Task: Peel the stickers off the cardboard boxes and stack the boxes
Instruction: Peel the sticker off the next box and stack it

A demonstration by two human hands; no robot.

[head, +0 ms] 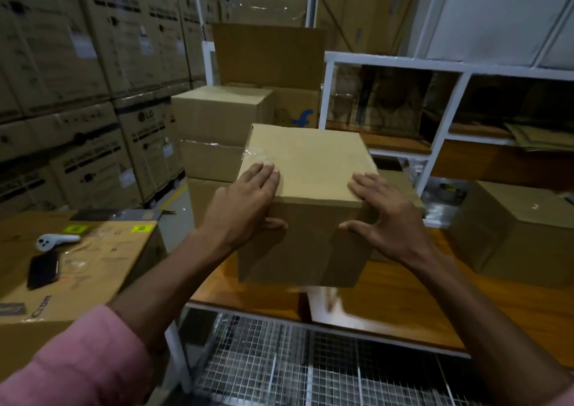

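Note:
A plain brown cardboard box [310,169] stands in the middle of the wooden table [403,306]. My left hand [245,207] grips its near left corner, fingers flat on the top and thumb on the front face. At the near right corner my right hand [385,216] holds it the same way. Clear tape shows on the box's left top edge; I see no sticker on its visible faces. Behind it to the left, other brown boxes [217,113] sit stacked. Another brown box [512,231] rests on the table at the right.
A large flat carton [102,259] at the left carries a phone [43,269], a white controller [56,241] and yellow-green stickers [142,228]. White shelving [441,145] rises behind the table. Tall printed cartons [77,64] line the left wall. Wire mesh [279,368] lies below the table.

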